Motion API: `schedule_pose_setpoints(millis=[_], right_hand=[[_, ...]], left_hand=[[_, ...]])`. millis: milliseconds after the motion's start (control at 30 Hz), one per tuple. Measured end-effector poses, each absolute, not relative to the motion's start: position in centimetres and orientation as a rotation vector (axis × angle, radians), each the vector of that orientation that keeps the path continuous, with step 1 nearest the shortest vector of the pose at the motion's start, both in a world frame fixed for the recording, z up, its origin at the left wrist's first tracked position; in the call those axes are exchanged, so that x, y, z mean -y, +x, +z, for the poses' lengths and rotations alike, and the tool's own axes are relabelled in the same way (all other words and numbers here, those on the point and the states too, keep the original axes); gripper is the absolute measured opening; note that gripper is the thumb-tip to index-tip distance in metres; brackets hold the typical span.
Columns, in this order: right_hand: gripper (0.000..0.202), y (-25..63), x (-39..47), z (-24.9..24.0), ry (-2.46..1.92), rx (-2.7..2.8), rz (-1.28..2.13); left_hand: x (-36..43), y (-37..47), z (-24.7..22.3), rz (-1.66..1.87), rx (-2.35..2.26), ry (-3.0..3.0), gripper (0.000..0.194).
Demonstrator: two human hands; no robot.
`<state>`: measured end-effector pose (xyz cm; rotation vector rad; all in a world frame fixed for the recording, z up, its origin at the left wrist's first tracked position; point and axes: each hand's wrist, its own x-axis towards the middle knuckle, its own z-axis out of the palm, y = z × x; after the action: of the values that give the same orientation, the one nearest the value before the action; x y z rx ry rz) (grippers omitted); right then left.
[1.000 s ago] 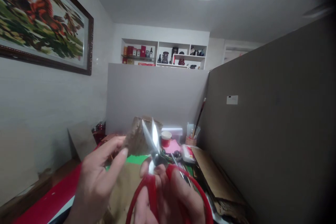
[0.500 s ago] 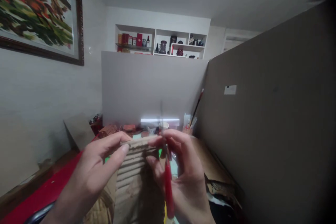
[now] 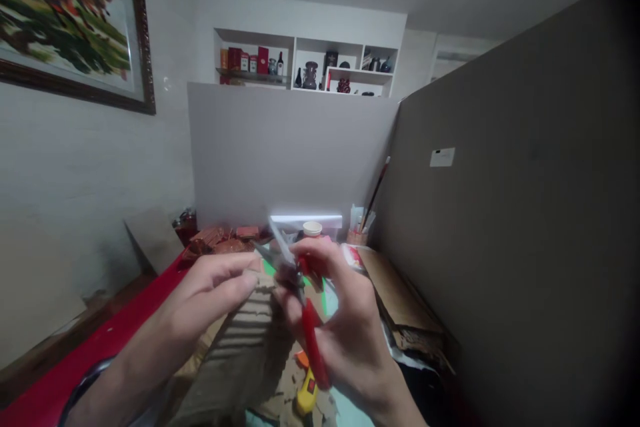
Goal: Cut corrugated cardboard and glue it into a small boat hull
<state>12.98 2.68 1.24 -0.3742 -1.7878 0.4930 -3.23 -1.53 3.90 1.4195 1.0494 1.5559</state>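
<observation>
My left hand (image 3: 210,293) pinches the top edge of a piece of corrugated cardboard (image 3: 240,353), whose ridges show across its face. In my right hand (image 3: 345,313) is a pair of red-handled scissors (image 3: 313,343), with fingers around the grips. The blades stand apart and point up and left, close to the cardboard's upper right corner. Below the hands, a yellow utility knife (image 3: 307,395) lies on torn cardboard scraps. Part of the cardboard's upper edge is hidden behind my fingers.
Beyond the hands stand a white paper cup (image 3: 313,229) and a pen holder (image 3: 357,235) with brushes. Cardboard sheets (image 3: 400,300) are stacked at right. A red cloth (image 3: 100,347) runs along the left. Grey partitions (image 3: 290,147) rise behind and at right.
The scissors have turned from upright to leaning left, and their blades now show apart. The cardboard has tilted, with its lower end swung left, uncovering the yellow knife.
</observation>
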Motion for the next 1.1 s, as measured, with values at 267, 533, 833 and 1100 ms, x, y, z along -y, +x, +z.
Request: schedule_pose_setpoints(millis=[267, 533, 833, 1100], right_hand=[[0.03, 13.2, -2.7, 1.8, -0.395, 1.798, 0.437], [0.041, 13.3, -3.0, 1.3, -0.38, 1.873, 0.253], [0.031, 14.0, -3.1, 1.5, -0.409, 1.864, 0.28], [0.029, 13.5, -3.2, 2.0, -0.444, 1.611, 0.993]], left_hand=[[1.1, -3.9, 3.9, 1.272, -1.058, 1.439, 0.028], [0.5, -3.7, 4.5, 1.39, -1.034, 1.594, 0.022], [-0.2, -4.4, 3.3, 1.264, -1.095, 1.53, 0.032], [0.1, -4.2, 3.8, 1.287, -1.221, 1.89, 0.032]])
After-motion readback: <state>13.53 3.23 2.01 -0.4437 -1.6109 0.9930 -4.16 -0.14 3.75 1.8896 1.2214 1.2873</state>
